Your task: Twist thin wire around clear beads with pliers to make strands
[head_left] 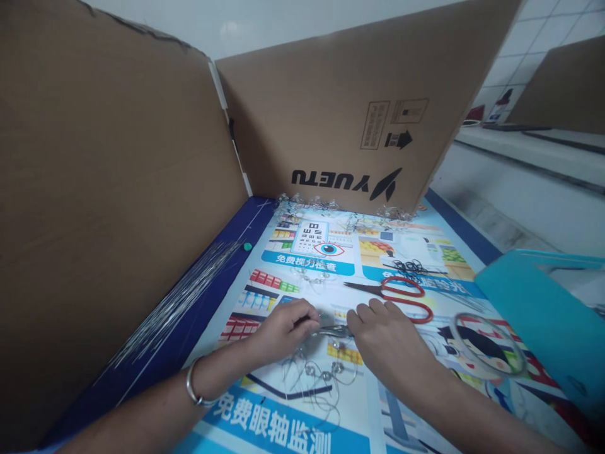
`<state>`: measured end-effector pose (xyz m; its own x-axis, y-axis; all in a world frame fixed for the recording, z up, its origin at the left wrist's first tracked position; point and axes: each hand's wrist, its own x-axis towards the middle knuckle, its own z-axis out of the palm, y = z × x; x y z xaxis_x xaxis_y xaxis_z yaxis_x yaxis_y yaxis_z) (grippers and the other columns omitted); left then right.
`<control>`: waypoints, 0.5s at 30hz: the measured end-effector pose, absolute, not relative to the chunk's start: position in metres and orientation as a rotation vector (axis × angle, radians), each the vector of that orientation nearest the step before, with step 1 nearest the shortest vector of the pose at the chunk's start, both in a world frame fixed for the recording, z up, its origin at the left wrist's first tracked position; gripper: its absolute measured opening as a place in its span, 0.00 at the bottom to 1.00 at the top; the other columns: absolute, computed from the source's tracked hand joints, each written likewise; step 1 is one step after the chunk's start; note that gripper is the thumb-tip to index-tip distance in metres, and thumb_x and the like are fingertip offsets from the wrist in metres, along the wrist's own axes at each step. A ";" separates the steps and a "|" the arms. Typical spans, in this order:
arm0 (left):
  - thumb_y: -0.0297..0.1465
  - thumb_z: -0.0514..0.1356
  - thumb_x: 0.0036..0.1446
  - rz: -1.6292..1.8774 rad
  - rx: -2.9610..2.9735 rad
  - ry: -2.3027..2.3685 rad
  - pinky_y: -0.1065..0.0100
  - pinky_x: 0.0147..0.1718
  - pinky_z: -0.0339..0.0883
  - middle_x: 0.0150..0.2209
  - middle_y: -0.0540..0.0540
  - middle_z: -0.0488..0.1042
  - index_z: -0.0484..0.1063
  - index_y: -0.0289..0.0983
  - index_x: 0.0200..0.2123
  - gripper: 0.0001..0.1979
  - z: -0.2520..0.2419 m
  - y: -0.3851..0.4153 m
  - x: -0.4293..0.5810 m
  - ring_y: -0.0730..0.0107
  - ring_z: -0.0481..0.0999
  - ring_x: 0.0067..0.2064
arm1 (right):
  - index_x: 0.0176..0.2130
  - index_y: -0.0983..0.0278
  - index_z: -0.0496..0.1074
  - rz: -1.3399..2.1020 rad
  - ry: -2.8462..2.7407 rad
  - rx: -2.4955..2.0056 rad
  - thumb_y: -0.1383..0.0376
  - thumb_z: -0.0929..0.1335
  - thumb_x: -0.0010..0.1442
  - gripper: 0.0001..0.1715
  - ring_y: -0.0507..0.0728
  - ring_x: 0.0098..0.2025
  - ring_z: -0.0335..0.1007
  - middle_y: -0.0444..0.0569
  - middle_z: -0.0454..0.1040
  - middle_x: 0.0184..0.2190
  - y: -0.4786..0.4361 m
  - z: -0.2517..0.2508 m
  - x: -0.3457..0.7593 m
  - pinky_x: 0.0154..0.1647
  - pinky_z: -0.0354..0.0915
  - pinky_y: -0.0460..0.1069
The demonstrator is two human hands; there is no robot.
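My right hand [385, 331] is wrapped around the handles of a pair of metal pliers [334, 330], whose jaws point left. At the jaws' tip, the thumb and forefinger of my left hand [290, 325] are pinched together; what they hold is too small to make out. Just below the pliers, thin wires with clear round beads [326, 375] lie tangled on the printed mat [378, 378]. Red-handled scissors [406, 291] rest beyond my right hand, with their dark blades pointing left.
Cardboard panels [331, 107] stand at the back and left. Long thin wires [179, 302] lie along the left edge, near a small green object [247, 246]. Black wire coils [409, 268], a clear ring [489, 343] and a turquoise box [534, 296] are to the right. Beaded wire pieces [321, 203] line the back.
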<state>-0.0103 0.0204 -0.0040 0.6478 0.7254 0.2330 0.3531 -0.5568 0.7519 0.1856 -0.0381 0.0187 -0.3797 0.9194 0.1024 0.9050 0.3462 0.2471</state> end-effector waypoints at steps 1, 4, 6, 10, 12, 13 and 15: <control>0.25 0.55 0.55 0.708 2.185 0.833 0.74 0.30 0.58 0.26 0.51 0.68 0.67 0.35 0.27 0.05 -0.004 0.020 -0.010 0.75 0.67 0.29 | 0.30 0.64 0.69 0.405 2.539 1.721 0.75 0.65 0.50 0.07 0.58 0.31 0.61 0.49 0.70 0.27 -0.038 0.018 0.185 0.30 0.47 0.51; 0.25 0.54 0.55 0.724 2.189 0.826 0.74 0.29 0.58 0.26 0.51 0.68 0.67 0.35 0.26 0.06 -0.004 0.020 -0.011 0.75 0.66 0.29 | 0.29 0.64 0.69 0.381 2.558 1.724 0.75 0.65 0.50 0.07 0.58 0.31 0.61 0.48 0.70 0.27 -0.039 0.017 0.184 0.30 0.46 0.51; 0.25 0.54 0.55 0.731 2.189 0.818 0.74 0.29 0.59 0.26 0.51 0.68 0.67 0.35 0.26 0.06 -0.004 0.019 -0.011 0.75 0.66 0.29 | 0.29 0.64 0.68 0.364 2.562 1.724 0.75 0.65 0.50 0.07 0.57 0.31 0.60 0.48 0.70 0.27 -0.039 0.017 0.183 0.30 0.46 0.51; 0.25 0.54 0.55 0.724 2.194 0.800 0.74 0.30 0.59 0.26 0.50 0.68 0.67 0.34 0.27 0.06 -0.004 0.020 -0.011 0.75 0.66 0.29 | 0.28 0.64 0.68 0.365 2.559 1.730 0.76 0.64 0.51 0.08 0.56 0.30 0.60 0.48 0.69 0.26 -0.039 0.016 0.183 0.30 0.46 0.50; 0.25 0.54 0.56 0.724 2.200 0.797 0.73 0.30 0.59 0.26 0.50 0.68 0.67 0.34 0.27 0.06 -0.005 0.020 -0.011 0.74 0.66 0.30 | 0.28 0.64 0.68 0.384 2.565 1.729 0.75 0.64 0.51 0.07 0.56 0.30 0.60 0.48 0.69 0.26 -0.039 0.016 0.184 0.29 0.46 0.50; 0.25 0.54 0.56 0.724 2.207 0.793 0.73 0.30 0.59 0.26 0.50 0.68 0.67 0.34 0.27 0.06 -0.005 0.020 -0.011 0.74 0.66 0.30 | 0.28 0.64 0.68 0.394 2.569 1.729 0.75 0.64 0.51 0.07 0.56 0.30 0.59 0.48 0.69 0.26 -0.039 0.017 0.185 0.29 0.46 0.50; 0.26 0.53 0.57 0.731 2.224 0.776 0.73 0.30 0.59 0.26 0.50 0.68 0.67 0.35 0.27 0.06 -0.006 0.021 -0.012 0.74 0.67 0.30 | 0.28 0.64 0.68 0.405 2.570 1.730 0.75 0.65 0.51 0.07 0.56 0.30 0.59 0.48 0.69 0.26 -0.039 0.017 0.186 0.29 0.45 0.50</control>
